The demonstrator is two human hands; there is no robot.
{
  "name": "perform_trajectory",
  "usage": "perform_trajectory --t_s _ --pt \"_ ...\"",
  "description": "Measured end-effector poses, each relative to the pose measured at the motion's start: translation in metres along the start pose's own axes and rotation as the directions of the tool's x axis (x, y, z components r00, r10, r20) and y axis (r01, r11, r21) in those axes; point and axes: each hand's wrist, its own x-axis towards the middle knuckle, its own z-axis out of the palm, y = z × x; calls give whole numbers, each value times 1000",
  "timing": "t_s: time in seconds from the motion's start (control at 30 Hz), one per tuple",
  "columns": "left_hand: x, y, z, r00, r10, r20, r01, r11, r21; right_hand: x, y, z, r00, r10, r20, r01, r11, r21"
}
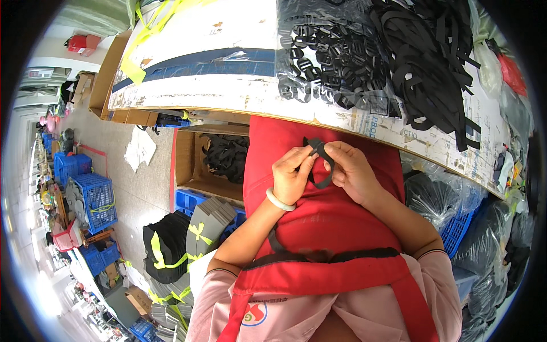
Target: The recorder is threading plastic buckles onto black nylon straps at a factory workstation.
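Observation:
Above the lap of my red apron (336, 222), both hands are closed on one black webbing strap (325, 183). My left hand (292, 175), with a pale bangle (280, 200) at its wrist, pinches it between thumb and fingertips. Thumb and fingers of my right hand (354, 174) grip the strap just to the right, and a loop of it hangs between the hands. A small dark piece shows at the fingertips; whether it is a buckle I cannot tell. On the table ahead lie many black plastic buckles (326, 57) on clear plastic, beside a heap of black straps (424, 68).
The worn white table (211, 91) edges close in front of me. A cardboard box (185, 165) of black pieces stands below it at left. Tied grey and black bundles (166, 248) are near my left arm. Plastic bags (481, 239) and a blue crate (456, 231) sit at right.

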Motion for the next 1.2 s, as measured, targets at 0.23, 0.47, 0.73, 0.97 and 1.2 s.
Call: perform_trajectory --t_s 0.23,0.47,0.73,0.97,1.2 --pt "-3 0 -15 981 -84 173 94 994 -49 10 1 -4 999 -42 -18 33 940 -339" --pt "1 1 -17 744 -532 404 650 432 -625 11 14 4 923 -377 71 333 696 -637" --pt "4 10 -29 872 -471 136 455 674 -581 -10 -26 30 921 -351 170 305 374 -876" --pt "-2 13 -21 933 -338 122 355 817 -454 4 -15 14 997 -55 50 72 572 -817" --pt "-3 15 -37 905 -395 155 422 800 -427 13 0 11 990 126 67 -87 904 -418"
